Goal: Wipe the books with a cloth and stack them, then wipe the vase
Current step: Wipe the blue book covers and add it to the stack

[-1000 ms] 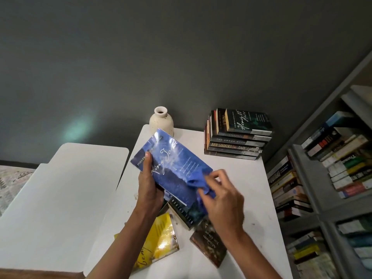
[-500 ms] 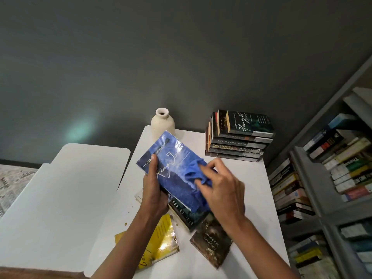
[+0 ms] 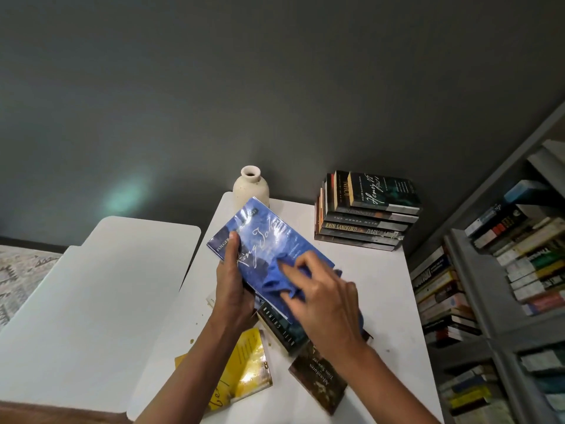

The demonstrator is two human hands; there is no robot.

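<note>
My left hand (image 3: pixel 233 280) grips a blue paperback (image 3: pixel 260 240) by its left edge and holds it tilted above the white table (image 3: pixel 376 289). My right hand (image 3: pixel 324 298) presses a bunched blue cloth (image 3: pixel 275 281) onto the cover's lower half, fingers curled on the cloth. A cream vase (image 3: pixel 250 186) stands at the table's far edge, just behind the book. A stack of several books (image 3: pixel 367 215) sits at the far right corner. Loose on the table lie a yellow book (image 3: pixel 244 371), a dark-spined book (image 3: pixel 279 327) and a brown book (image 3: pixel 319 377).
A second white tabletop (image 3: pixel 91 286) adjoins on the left with a narrow gap between. A grey bookshelf (image 3: pixel 489 286) packed with books stands close on the right. A dark grey wall rises behind the table. A patterned rug (image 3: pixel 18 270) shows at far left.
My right hand has slid the cloth up and leftward across the blue cover. The left hand keeps the same grip on the book.
</note>
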